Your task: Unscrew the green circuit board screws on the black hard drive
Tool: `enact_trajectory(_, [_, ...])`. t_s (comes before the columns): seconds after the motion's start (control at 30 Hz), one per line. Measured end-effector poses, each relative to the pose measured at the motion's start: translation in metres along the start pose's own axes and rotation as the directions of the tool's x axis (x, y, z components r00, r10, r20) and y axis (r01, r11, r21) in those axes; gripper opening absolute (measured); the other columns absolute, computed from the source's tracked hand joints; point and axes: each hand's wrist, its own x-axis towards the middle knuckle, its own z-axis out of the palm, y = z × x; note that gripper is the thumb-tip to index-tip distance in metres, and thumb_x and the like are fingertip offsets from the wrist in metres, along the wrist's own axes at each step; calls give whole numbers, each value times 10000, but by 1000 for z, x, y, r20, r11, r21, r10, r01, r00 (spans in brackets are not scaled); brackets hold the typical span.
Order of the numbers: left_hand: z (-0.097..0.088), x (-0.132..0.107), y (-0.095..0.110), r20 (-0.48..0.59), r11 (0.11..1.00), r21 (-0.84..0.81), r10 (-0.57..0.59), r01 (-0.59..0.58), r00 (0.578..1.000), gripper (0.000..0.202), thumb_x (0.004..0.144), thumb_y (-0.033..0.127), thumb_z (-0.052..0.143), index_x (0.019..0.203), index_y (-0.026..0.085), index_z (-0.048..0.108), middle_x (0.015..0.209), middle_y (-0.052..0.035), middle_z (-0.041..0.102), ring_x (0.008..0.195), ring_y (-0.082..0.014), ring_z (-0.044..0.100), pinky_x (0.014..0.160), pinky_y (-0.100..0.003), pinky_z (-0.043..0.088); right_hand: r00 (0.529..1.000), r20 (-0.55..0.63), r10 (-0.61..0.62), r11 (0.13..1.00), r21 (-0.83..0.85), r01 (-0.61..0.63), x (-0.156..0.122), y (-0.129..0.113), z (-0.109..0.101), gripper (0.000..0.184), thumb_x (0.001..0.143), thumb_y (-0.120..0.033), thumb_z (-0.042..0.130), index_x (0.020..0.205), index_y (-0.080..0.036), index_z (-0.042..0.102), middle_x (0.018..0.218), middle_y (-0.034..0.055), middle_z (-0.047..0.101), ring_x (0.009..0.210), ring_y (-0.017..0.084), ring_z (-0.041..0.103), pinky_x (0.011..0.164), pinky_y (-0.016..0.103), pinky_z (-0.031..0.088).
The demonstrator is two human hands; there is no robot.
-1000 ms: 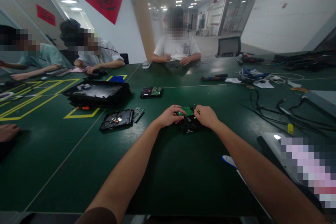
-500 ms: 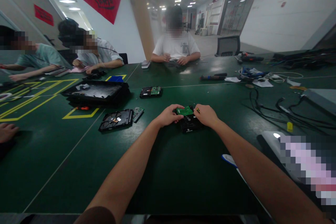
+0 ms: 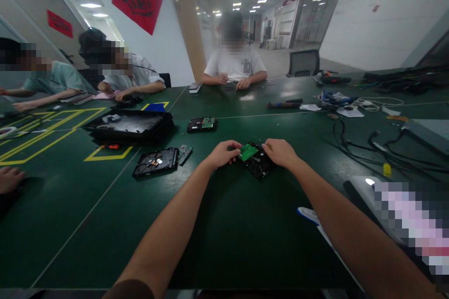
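A black hard drive (image 3: 258, 165) with a green circuit board (image 3: 248, 151) on top lies on the green table (image 3: 224, 238), turned at an angle. My left hand (image 3: 223, 153) grips its left edge at the board. My right hand (image 3: 280, 152) rests against its right edge and pinches a small yellow-tipped tool (image 3: 268, 146).
An opened drive (image 3: 156, 160) with a loose circuit board (image 3: 184, 152) lies to the left, another drive (image 3: 202, 124) and a black tray (image 3: 129, 124) lie further back. Cables (image 3: 372, 142) sprawl at right. Three people sit across the table; another person's hand (image 3: 10, 179) is at far left.
The hard drive has been rotated on the table so it now lies diagonally; both hands stayed at its edges.
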Motion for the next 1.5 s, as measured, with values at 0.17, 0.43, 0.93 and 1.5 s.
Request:
enact_trajectory(0.17, [3,1,-4,-18,1000,-14,-16,16,1000,289,905,245,659,1184,169,651,1030,-70,677,612,-72,603,476,-174,487,983,182,31,990,127,-55,-7,13,-12,371,988,-500,501,1013,-189,701,939,91,754,734,193,701,686,291,469])
enact_trajectory(0.43, [12,3,-6,-189,994,21,-106,112,976,236,922,298,631,1105,153,664,864,-41,683,549,-88,608,455,-184,466,943,331,-7,934,339,-113,-13,17,-18,294,980,-441,552,1103,-203,673,895,49,744,559,134,669,583,256,471])
enact_trajectory(0.93, [13,-50,2,-247,922,388,100,4,964,266,937,396,619,1118,209,675,952,-45,725,736,-169,671,695,-290,522,994,-102,-45,990,127,58,8,17,11,330,1027,-421,475,996,-199,717,1045,66,740,982,201,660,854,290,430])
enact_trajectory(1.5, [4,-30,8,105,815,521,232,-252,967,1120,679,586,838,1581,198,298,1563,-194,399,1455,-384,366,1210,-542,283,972,144,186,874,429,-231,-6,21,0,376,939,-485,592,1133,-176,682,1047,106,739,612,137,657,578,265,493])
